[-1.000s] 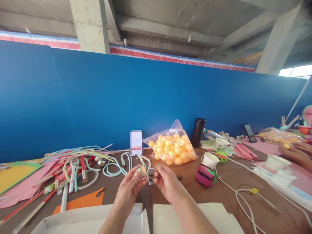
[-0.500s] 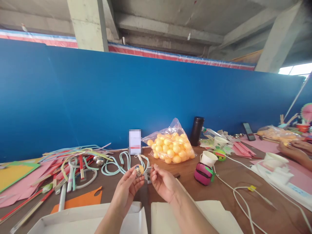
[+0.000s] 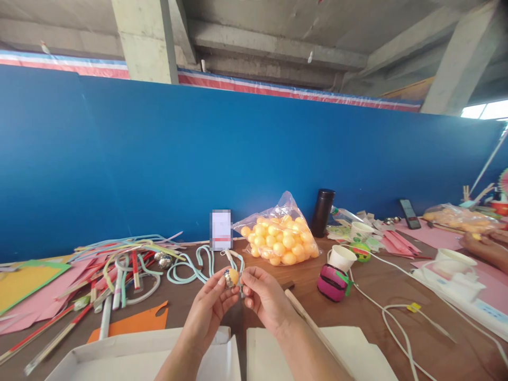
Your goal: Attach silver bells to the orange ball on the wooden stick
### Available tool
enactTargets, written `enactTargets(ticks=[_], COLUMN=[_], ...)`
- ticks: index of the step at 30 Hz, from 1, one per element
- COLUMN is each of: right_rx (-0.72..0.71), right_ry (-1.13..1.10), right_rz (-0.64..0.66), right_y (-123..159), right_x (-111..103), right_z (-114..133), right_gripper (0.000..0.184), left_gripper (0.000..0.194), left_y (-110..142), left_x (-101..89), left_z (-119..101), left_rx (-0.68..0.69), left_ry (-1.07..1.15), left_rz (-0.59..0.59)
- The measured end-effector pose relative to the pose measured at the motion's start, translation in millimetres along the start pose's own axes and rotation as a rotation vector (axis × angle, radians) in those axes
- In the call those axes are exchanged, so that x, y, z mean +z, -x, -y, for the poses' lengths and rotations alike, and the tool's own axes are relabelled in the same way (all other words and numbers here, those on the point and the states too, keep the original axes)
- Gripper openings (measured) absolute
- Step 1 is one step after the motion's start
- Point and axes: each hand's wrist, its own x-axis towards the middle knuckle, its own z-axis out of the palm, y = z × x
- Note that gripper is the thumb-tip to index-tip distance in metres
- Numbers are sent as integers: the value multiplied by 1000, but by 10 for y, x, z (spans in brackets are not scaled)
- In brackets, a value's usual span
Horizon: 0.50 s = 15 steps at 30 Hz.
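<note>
Between the thumb and fingers of my left hand (image 3: 207,302) is a small orange ball (image 3: 234,276), like a ping-pong ball, with silvery and dark blue bits on its left side. Close to the ball's right, my right hand (image 3: 265,295) is closed in a pinch. Whatever lies between those fingertips is too small to make out. Behind the hands stands a clear plastic bag (image 3: 280,241) full of orange balls. A pale blue cord (image 3: 186,275) lies looped beyond my left hand, by a white card (image 3: 221,230).
Coloured straws and paper strips (image 3: 130,264) pile up at left beside orange paper (image 3: 130,321). White trays (image 3: 130,349) lie under my forearms. At right are a paper cup (image 3: 342,258), a magenta pouch (image 3: 332,283), a black bottle (image 3: 323,212), white cables (image 3: 391,317) and another person's hand (image 3: 482,244).
My right hand has moved slightly left, closer to the ball. The ball has turned a little in my left hand, and the view has shifted slightly.
</note>
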Motion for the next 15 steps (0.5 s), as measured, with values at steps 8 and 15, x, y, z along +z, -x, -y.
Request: enactTargets(ticks=[8, 15], right_rx=[-22, -31], right_ry=[148, 227], right_rz=[8, -26], right_y=[4, 4], right_x=[12, 3], right_z=[-20, -34], right_gripper=[22, 21], left_gripper=[38, 26], left_y=[-23, -59], left_x=[-17, -60], left_z=[30, 40], left_rx=[17, -2], left_ry=[6, 27], left_rz=[-43, -57])
